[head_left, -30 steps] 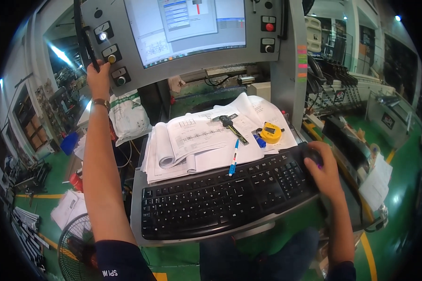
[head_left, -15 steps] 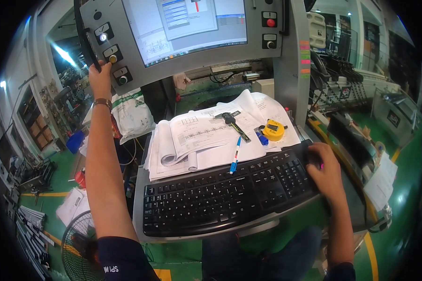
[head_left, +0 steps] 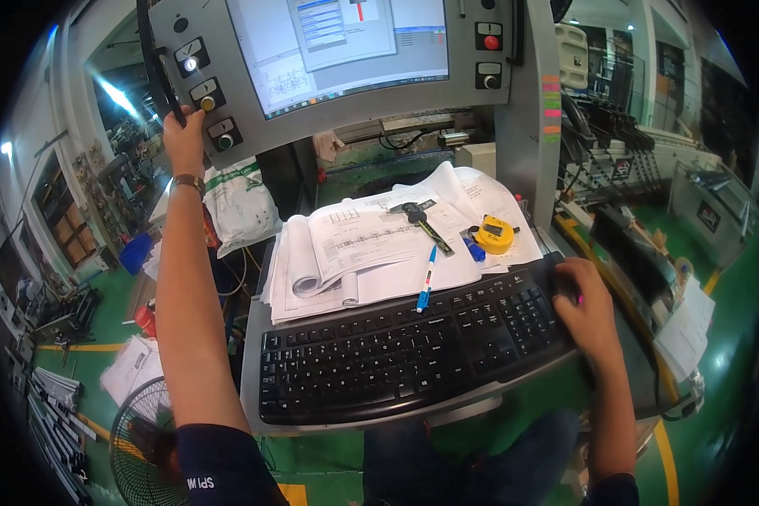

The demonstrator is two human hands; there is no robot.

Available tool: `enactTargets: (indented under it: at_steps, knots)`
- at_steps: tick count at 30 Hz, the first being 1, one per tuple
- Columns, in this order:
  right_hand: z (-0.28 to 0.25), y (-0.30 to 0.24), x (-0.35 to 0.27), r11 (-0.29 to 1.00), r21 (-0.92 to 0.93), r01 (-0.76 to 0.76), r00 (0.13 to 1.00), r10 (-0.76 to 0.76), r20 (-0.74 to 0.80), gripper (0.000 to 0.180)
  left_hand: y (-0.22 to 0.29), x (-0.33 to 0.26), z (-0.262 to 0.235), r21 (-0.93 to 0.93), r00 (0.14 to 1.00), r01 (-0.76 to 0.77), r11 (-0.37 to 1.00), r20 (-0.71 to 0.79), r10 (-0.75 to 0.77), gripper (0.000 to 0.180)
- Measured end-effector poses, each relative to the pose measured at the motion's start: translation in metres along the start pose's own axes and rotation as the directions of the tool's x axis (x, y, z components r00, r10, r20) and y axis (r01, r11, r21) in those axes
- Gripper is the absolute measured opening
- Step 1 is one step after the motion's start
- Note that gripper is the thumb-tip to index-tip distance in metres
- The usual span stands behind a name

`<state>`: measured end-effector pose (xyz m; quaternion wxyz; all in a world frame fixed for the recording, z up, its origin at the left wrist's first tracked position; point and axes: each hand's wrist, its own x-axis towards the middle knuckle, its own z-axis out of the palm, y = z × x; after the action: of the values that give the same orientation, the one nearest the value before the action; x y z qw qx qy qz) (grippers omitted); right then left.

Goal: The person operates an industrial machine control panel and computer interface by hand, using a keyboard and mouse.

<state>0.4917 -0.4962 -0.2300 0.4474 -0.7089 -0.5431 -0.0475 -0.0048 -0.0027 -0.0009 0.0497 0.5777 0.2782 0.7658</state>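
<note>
Open air over keyboard, papers behind obstructed by caliper, pen, tape measure

White letters mark the navy sleeve; white characters, the black keyboard.

Touches the dark handle of the control panel with the left grip, near a yellow button. Rests the right grip over a mostly hidden mouse. Left of the right grip, shows a black keyboard and, farther off, drawings bearing a caliper, yellow tape measure and blue-white pen.
</note>
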Motion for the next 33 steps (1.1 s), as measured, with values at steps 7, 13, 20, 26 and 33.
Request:
enactTargets:
  at_steps: [7,13,20,26,33]
  knots:
    - [-0.0009,-0.0001,-0.0004,1.0,0.002,0.011,1.0,-0.011,0.0,0.048,-0.0002,-0.0004,0.0005,-0.031,1.0,0.016,0.999,0.02,-0.015,0.038]
    - [-0.0011,-0.0013,-0.0004,1.0,0.027,0.002,1.0,-0.002,-0.003,0.048,0.0002,0.0,0.0003,-0.01,1.0,0.009,1.0,0.017,-0.009,0.038]
    - [-0.0015,0.0015,-0.0007,1.0,-0.009,0.017,1.0,-0.017,-0.001,0.048,0.0019,-0.0029,0.0023,-0.037,1.0,0.014,0.999,0.008,-0.014,0.038]
    - [-0.0005,0.0012,-0.0006,1.0,0.005,0.015,1.0,-0.015,-0.003,0.047,-0.0015,0.0006,-0.0004,-0.031,1.0,0.006,0.999,0.019,-0.006,0.038]
    - [-0.0008,0.0008,-0.0016,1.0,0.008,0.017,1.0,-0.017,-0.011,0.048,-0.0065,-0.0016,0.003,-0.038,0.999,0.017,0.999,0.032,-0.015,0.04]
